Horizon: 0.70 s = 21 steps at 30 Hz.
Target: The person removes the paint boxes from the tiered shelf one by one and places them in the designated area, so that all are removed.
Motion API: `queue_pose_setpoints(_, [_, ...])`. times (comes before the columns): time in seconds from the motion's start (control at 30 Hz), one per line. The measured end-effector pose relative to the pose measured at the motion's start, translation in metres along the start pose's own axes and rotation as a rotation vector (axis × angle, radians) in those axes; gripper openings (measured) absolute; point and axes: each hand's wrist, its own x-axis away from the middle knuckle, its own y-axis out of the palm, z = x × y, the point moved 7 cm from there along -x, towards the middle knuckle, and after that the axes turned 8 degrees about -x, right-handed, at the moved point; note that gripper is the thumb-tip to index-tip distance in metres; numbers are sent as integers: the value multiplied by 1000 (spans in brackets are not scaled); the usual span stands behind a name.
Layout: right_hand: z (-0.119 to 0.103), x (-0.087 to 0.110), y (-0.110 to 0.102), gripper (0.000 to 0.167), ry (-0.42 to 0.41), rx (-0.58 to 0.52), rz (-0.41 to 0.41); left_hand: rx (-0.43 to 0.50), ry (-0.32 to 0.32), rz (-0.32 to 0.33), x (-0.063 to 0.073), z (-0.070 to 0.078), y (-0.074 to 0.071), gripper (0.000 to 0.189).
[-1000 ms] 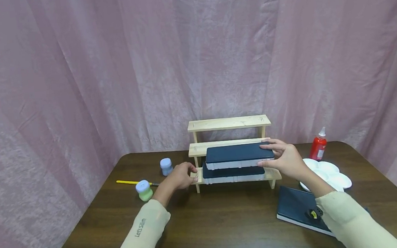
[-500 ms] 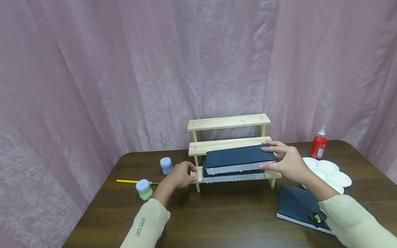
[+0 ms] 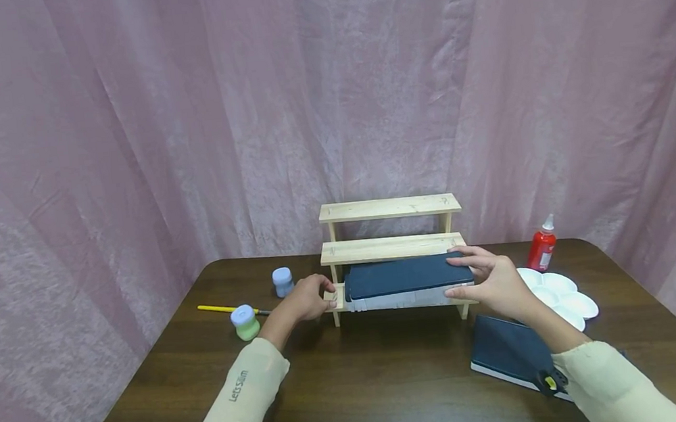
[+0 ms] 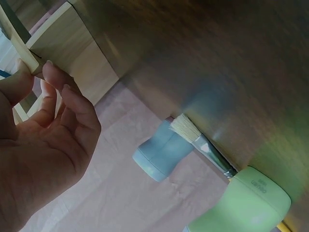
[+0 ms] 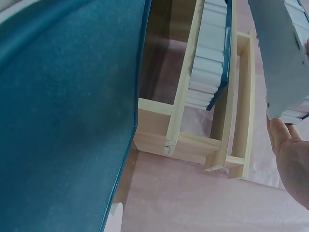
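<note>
My right hand grips the right end of a flat white box with a dark blue lid, thumb at the front and fingers behind. It hangs just above, or rests on, a similar box lying on the lowest board of a three-step wooden rack; contact cannot be told in the head view. A gap shows between the two boxes in the right wrist view. My left hand pinches the left end of that lowest board between thumb and index finger, seen closely in the left wrist view.
A blue jar, a green jar and a yellow-handled brush are on the left. At the right lie a white flower-shaped palette, a red bottle and a dark blue book-like item, partly under the sleeve.
The held box has come down and slightly forward toward the one on the lowest board, covering most of its lid. My left hand stays on the rack.
</note>
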Motion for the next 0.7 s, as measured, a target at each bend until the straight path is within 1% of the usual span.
queue_pose_setpoints(0.13, [-2,4,-1,52,-17,-6,-7,-4,27,22,-1,1,0,22])
queue_pose_setpoints(0.33, [-4,11,-1,53,-22,3,-13,6,38,44,0,1,-1,21])
queue_pose_setpoints(0.57, [-4,18,0,52,-11,3,-22,58,54,50,2,-1,-2,21])
queue_pose_setpoints(0.7, [-3,21,2,51,-2,-11,-29,82,84,58,3,-2,-1,22])
